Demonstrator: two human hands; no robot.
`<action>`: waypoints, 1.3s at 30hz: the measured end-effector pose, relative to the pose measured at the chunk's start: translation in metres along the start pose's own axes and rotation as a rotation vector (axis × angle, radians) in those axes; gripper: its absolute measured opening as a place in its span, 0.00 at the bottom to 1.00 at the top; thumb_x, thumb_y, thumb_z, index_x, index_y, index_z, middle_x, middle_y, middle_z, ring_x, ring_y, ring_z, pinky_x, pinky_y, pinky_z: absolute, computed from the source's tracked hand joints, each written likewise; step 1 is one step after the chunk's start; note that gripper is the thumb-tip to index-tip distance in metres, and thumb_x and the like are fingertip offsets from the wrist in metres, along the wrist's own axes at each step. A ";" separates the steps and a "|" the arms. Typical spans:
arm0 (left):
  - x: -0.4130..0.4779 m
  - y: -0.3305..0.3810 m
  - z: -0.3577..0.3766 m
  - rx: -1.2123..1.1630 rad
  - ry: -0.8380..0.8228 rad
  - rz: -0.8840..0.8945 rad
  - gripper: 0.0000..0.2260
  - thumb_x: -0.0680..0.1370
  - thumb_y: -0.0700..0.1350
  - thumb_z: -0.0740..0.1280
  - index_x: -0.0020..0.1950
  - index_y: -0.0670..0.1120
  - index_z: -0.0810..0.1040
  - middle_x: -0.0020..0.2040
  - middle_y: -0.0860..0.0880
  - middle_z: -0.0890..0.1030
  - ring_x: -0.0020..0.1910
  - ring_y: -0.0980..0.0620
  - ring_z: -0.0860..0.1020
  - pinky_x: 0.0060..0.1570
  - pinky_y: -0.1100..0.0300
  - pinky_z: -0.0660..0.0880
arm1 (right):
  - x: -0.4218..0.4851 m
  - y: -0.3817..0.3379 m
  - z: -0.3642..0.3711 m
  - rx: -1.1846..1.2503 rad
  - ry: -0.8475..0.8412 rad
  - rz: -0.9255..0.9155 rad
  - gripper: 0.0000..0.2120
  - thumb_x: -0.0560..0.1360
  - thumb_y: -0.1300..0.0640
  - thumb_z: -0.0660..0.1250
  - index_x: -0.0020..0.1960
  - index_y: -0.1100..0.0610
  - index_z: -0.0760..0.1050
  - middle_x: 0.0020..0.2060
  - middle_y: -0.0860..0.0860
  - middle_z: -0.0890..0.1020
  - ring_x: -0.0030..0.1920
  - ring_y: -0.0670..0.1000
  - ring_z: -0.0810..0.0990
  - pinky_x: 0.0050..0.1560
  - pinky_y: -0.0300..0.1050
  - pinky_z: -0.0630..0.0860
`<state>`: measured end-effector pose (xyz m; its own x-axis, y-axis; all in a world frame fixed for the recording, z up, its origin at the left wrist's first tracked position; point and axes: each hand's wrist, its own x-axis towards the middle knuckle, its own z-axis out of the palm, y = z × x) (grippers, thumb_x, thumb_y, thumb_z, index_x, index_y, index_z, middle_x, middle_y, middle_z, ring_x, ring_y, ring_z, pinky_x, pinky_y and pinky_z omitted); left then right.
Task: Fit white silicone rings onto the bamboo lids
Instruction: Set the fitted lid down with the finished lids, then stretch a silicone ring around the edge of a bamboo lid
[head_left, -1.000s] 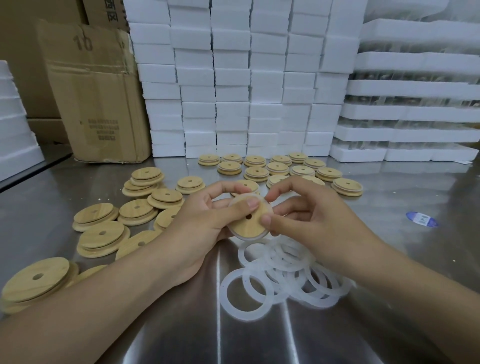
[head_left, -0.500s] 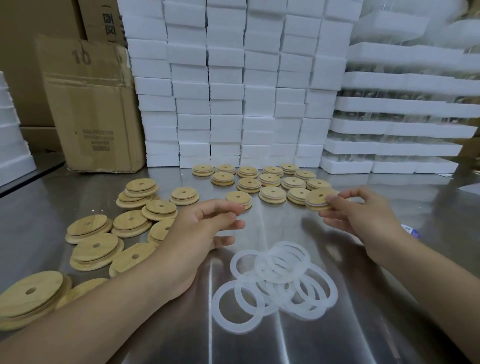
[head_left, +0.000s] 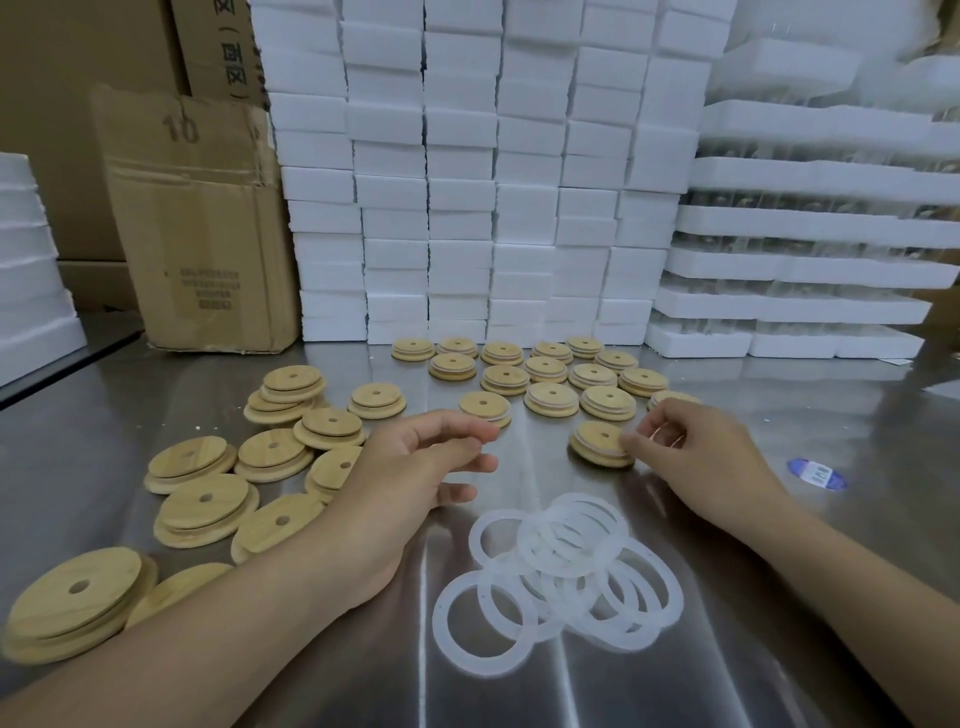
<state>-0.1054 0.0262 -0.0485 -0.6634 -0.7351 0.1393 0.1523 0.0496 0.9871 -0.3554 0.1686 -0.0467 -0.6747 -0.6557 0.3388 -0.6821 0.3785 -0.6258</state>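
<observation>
A pile of white silicone rings (head_left: 563, 571) lies on the steel table (head_left: 779, 649) in front of me. Plain bamboo lids (head_left: 205, 501) are scattered and stacked at the left. Lids with rings fitted (head_left: 550, 397) stand in rows at the back. One ringed bamboo lid (head_left: 597, 441) lies flat just in front of those rows, and my right hand (head_left: 696, 452) holds it by its right edge with curled fingertips. My left hand (head_left: 415, 467) hovers over the table beside the plain lids, fingers loosely curled and holding nothing.
White foam blocks (head_left: 467, 208) are stacked in a wall behind the lids, with foam trays (head_left: 810, 260) at the right. A cardboard box (head_left: 197, 234) stands at the back left. A small blue sticker (head_left: 818, 474) lies on the table at the right.
Both hands held one lid over the rings a second ago. My right hand then carried it to the back right and has set it down nearer; my left hand let go and stayed.
</observation>
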 end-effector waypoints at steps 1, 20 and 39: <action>0.000 0.000 0.000 0.004 -0.002 0.001 0.12 0.83 0.37 0.69 0.49 0.49 0.90 0.51 0.48 0.88 0.53 0.51 0.88 0.40 0.63 0.80 | -0.001 0.000 0.001 -0.010 -0.033 -0.033 0.08 0.78 0.48 0.75 0.44 0.50 0.80 0.35 0.47 0.84 0.38 0.47 0.81 0.39 0.42 0.75; 0.027 -0.013 0.019 0.778 0.059 0.045 0.30 0.83 0.58 0.67 0.84 0.56 0.64 0.81 0.54 0.70 0.78 0.53 0.70 0.74 0.55 0.68 | -0.014 -0.018 0.025 -0.229 -0.367 -0.366 0.37 0.77 0.25 0.50 0.82 0.38 0.62 0.77 0.37 0.71 0.75 0.42 0.67 0.74 0.46 0.64; 0.104 -0.024 0.032 1.011 0.247 -0.016 0.42 0.72 0.75 0.64 0.83 0.61 0.59 0.86 0.49 0.59 0.84 0.43 0.58 0.78 0.39 0.56 | 0.045 0.027 0.008 -0.313 0.038 0.128 0.48 0.76 0.21 0.47 0.86 0.47 0.50 0.86 0.56 0.50 0.86 0.57 0.49 0.83 0.60 0.51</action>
<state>-0.2017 -0.0294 -0.0551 -0.4744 -0.8529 0.2179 -0.6156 0.4984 0.6105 -0.4018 0.1439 -0.0543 -0.7661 -0.5678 0.3010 -0.6411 0.6422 -0.4203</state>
